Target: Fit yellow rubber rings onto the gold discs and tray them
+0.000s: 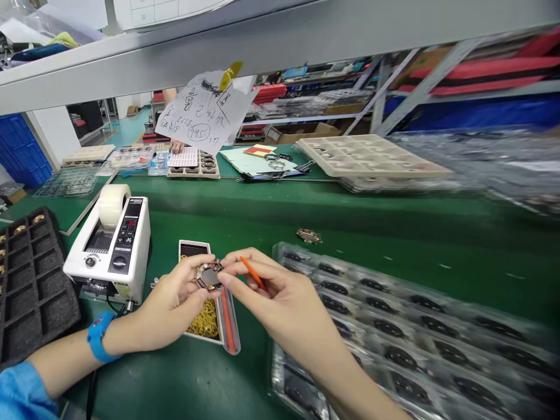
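A small round metal watch-like part [210, 276] with a grey centre is held up between both hands. My left hand [177, 297] grips its left side with thumb and fingers. The fingertips of my right hand [271, 286] pinch its right edge, and an orange stick [252, 273] is tucked among those fingers. Beneath the hands lies a white-rimmed box [182, 251] with yellow rings [203, 319] in it. A clear case with an orange strip [228, 324] lies along its right side. Another round metal part [308, 235] rests on the green table [245, 385].
A white tape dispenser [109, 245] and a black foam tray [48, 280] stand at left. Clear trays of dark parts [394, 326] cover the right. Beyond are a beige tray [371, 154], a clipboard [262, 163], hanging paper [205, 111] and another person's hand [177, 146]. A grey beam [280, 41] crosses above.
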{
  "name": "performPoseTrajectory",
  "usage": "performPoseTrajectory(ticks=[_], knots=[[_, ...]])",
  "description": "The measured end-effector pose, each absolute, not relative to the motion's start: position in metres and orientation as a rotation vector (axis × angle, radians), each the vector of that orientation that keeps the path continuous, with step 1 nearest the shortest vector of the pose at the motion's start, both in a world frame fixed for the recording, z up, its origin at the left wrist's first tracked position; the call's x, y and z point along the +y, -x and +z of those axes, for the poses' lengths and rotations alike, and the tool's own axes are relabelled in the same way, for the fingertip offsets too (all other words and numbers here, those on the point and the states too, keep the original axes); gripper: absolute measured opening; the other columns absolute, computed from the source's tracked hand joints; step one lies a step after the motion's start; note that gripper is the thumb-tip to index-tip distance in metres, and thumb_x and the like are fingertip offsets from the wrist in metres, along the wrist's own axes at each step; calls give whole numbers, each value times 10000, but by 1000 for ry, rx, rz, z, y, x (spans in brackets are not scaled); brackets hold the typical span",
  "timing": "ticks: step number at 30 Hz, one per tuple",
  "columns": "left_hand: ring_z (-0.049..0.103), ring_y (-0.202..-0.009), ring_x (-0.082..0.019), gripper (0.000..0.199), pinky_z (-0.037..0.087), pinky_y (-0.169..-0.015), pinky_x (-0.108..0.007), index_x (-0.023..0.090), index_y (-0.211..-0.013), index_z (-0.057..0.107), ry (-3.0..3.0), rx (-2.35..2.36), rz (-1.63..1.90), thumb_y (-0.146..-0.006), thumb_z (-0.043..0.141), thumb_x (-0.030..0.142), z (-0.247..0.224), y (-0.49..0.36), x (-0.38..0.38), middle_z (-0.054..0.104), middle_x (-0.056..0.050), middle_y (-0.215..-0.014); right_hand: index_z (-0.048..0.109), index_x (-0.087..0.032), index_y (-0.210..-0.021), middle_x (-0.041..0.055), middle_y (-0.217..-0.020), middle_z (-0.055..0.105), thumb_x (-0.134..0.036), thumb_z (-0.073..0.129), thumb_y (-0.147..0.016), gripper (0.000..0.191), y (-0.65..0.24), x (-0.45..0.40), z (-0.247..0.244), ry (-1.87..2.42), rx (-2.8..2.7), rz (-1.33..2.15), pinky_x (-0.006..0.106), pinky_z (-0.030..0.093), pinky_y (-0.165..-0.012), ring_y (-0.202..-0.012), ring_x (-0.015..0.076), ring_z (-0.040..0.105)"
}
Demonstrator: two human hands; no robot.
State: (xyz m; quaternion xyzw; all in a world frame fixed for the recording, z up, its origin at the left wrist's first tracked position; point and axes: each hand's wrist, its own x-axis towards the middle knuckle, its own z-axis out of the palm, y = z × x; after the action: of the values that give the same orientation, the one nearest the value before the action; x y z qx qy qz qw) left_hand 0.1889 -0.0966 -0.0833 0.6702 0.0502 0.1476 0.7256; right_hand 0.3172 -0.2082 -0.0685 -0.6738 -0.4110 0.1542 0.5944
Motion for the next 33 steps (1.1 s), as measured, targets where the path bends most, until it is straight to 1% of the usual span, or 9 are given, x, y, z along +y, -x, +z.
performPoseTrajectory(ticks=[3, 7, 10, 12, 16, 22, 26, 28, 33], knots=[[608, -1156, -202, 368, 440, -1072, -377, 232, -1314, 451, -1463, 112, 348, -949, 466, 184, -86, -189, -98, 587, -93, -1301, 655, -215, -620, 53, -777, 619, -316, 616, -770, 185, -311, -207, -75, 1590, -936, 229, 266, 451, -526, -647, 168, 561], [632, -1060, -173, 324, 492, -966, -316, 240, -1257, 487, -1429, 132, 425, -938, 488, 185, -91, -190, -102, 594, -72, -1268, 626, -210, -628, 41, -786, 617, -258, 568, -809, 196, -303, -204, -81, 1633, -983, 47, 283, 463, -569, -602, 145, 546], [662, -927, -165, 247, 525, -823, -277, 219, -1166, 527, -1396, 217, 476, -920, 532, 228, -91, -193, -106, 662, -62, -1084, 609, -211, -656, 39, -798, 625, -213, 554, -830, 183, -300, -202, -85, 1648, -1077, -71, 282, 474, -596, -654, 158, 588], [675, -861, -172, 217, 527, -768, -272, 201, -1091, 545, -1368, 289, 509, -891, 587, 275, -90, -197, -108, 685, -53, -952, 601, -212, -684, 41, -811, 633, -178, 544, -836, 166, -300, -201, -88, 1650, -1135, -150, 279, 479, -606, -707, 170, 617], [689, -787, -182, 250, 535, -757, -288, 183, -976, 557, -1334, 362, 567, -829, 673, 349, -89, -202, -109, 688, -38, -806, 595, -211, -735, 43, -837, 644, -136, 539, -840, 140, -299, -201, -95, 1673, -1231, -272, 281, 488, -619, -758, 178, 639], [695, -736, -169, 343, 555, -718, -279, 179, -961, 541, -1242, 348, 599, -779, 725, 404, -90, -204, -109, 691, -19, -738, 583, -215, -854, 49, -874, 637, -142, 548, -853, 80, -298, -200, -101, 1680, -1219, -426, 282, 495, -604, -784, 186, 644], [695, -738, -157, 355, 561, -686, -254, 172, -952, 546, -1205, 358, 624, -777, 727, 422, -92, -204, -111, 699, -18, -748, 596, -218, -918, 36, -865, 624, -226, 605, -858, 61, -300, -198, -100, 1682, -1130, -310, 261, 480, -547, -735, 173, 630], [694, -723, -148, 349, 560, -669, -245, 176, -953, 540, -1193, 345, 626, -785, 719, 424, -91, -203, -112, 704, -17, -768, 616, -217, -857, 25, -820, 606, -231, 593, -866, 28, -302, -197, -98, 1653, -1141, -174, 251, 462, -522, -681, 155, 605], [691, -764, -150, 324, 562, -695, -253, 186, -971, 522, -1251, 309, 597, -825, 670, 435, -93, -202, -113, 698, -29, -830, 562, -203, -722, 12, -748, 552, -230, 554, -865, 146, -309, -197, -94, 1604, -1171, 58, 247, 444, -509, -595, 131, 530]])
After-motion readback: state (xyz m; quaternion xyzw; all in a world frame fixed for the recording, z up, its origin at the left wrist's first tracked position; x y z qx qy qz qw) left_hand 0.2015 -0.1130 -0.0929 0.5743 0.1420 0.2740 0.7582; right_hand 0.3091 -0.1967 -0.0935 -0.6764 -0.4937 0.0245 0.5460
